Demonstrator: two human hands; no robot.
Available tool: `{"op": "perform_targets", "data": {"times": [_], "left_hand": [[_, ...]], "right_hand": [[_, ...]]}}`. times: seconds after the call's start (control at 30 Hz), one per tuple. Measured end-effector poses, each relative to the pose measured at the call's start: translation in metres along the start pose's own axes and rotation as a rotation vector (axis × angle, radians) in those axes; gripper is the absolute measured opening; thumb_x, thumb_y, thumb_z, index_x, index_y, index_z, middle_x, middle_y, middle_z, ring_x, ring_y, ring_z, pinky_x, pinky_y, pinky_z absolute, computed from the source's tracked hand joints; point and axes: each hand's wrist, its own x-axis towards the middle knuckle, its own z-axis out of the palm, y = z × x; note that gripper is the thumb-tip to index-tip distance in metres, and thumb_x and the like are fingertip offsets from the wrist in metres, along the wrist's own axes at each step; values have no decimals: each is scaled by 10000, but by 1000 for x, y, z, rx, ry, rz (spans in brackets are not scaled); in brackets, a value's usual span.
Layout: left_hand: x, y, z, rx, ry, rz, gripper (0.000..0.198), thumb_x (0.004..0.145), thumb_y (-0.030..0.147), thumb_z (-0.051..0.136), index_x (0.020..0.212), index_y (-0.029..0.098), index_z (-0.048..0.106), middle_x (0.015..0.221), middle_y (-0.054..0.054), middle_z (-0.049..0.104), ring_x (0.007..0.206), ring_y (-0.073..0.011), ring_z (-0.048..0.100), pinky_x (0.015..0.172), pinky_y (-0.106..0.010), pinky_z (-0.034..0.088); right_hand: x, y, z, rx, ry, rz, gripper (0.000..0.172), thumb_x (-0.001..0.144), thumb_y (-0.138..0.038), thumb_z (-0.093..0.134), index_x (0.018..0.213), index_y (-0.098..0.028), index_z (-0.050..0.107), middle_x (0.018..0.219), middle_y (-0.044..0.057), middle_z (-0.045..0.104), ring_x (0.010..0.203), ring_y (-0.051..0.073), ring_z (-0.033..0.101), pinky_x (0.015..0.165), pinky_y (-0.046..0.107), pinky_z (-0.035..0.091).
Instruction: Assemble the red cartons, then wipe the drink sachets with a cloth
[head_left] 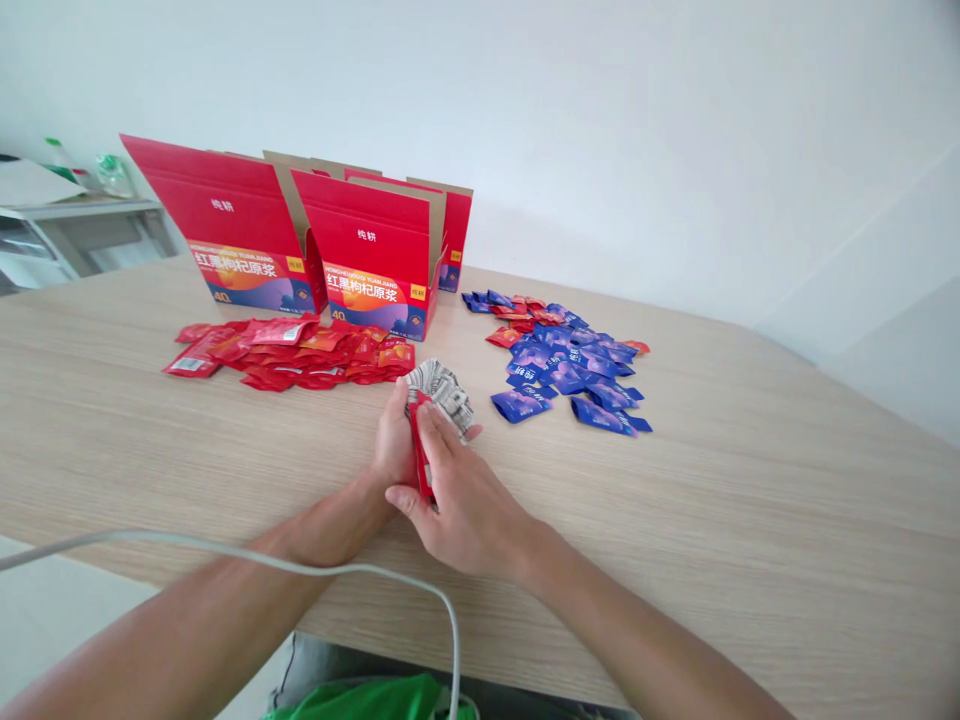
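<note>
Between my two hands, just above the front middle of the table, is a red sachet (417, 440) together with a crinkled grey-and-white printed bundle (444, 385) whose kind I cannot make out. My left hand (392, 437) cups them from the left and beneath, its fingers mostly hidden. My right hand (469, 500) lies over the red sachet from the right, fingers pressed on it and thumb apart. Close by on the left is a heap of red sachets (300, 355). A spread of blue sachets (570, 365), with a few red ones among them, lies to the right.
Several red-and-blue cartons with raised lids, including a front carton (367, 265) and a left carton (240, 235), stand behind the red heap. A white cable (225, 545) crosses low over my left forearm. At the far left, a side table (82, 208) holds bottles.
</note>
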Motion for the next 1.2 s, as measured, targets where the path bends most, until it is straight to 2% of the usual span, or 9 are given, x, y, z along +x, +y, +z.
{"op": "perform_targets", "data": {"times": [0.1,0.2,0.33,0.47,0.53,0.63,0.83,1.03,1.2], "left_hand": [[-4,1,4,9,21,18,592,1068,618,406,983,136,739,854,-131,775,952,-327,797,1004,-542,630],[-6,-4,7,1,-31,13,613,1071,619,391,1071,126,755,992,-161,813,1048,-356,791,1003,-546,623],[-4,-17,6,46,-105,-23,548,1078,561,442,1124,119,763,1045,-159,826,1043,-339,796,969,-501,637],[0,-26,2,99,-113,-55,547,1094,548,415,1169,133,764,1022,-155,825,870,-286,804,885,-504,665],[2,-28,0,104,-89,-67,521,1098,529,421,1168,145,765,1002,-141,824,774,-252,786,839,-499,675],[3,-30,-3,103,-88,-79,486,1089,510,464,1168,138,767,973,-134,823,719,-231,769,808,-476,679],[3,-32,-4,114,-131,-134,517,1097,504,437,1225,123,763,1053,-170,829,884,-284,812,809,-437,677],[-1,-30,-2,103,-128,-200,521,1097,504,449,1257,127,770,1098,-169,824,923,-280,807,828,-413,673],[1,-29,-4,143,-50,-261,502,1086,509,486,1239,140,791,1112,-154,821,805,-241,774,772,-440,686]], "right_hand": [[-11,-2,-19,111,1,-3,696,932,-178,592,1594,4,475,1614,283,532,1506,380,531,1262,585,422],[-18,1,-47,531,52,142,429,866,-231,654,1280,-180,755,1176,125,819,1106,311,770,1027,508,605],[-10,8,-79,1115,282,355,331,686,-232,779,1016,-215,755,882,38,802,723,212,752,633,315,615],[31,14,-87,1159,447,375,146,817,-243,747,765,-210,614,602,-27,618,410,101,510,356,197,315],[61,16,-83,1150,417,441,281,950,-271,687,718,-212,540,535,-46,539,371,74,433,343,178,246],[108,21,-70,1112,301,570,295,1085,-268,522,809,-186,587,554,-4,603,414,96,504,366,168,330],[174,29,-38,1007,212,581,202,1055,-72,466,985,-141,643,568,-14,648,511,128,629,572,213,592],[176,42,-26,759,82,543,237,1044,-96,542,842,-143,658,617,44,694,540,154,675,597,287,637],[170,81,-45,402,181,458,205,1035,-156,571,868,-174,688,869,86,786,698,180,749,717,328,652]]}}
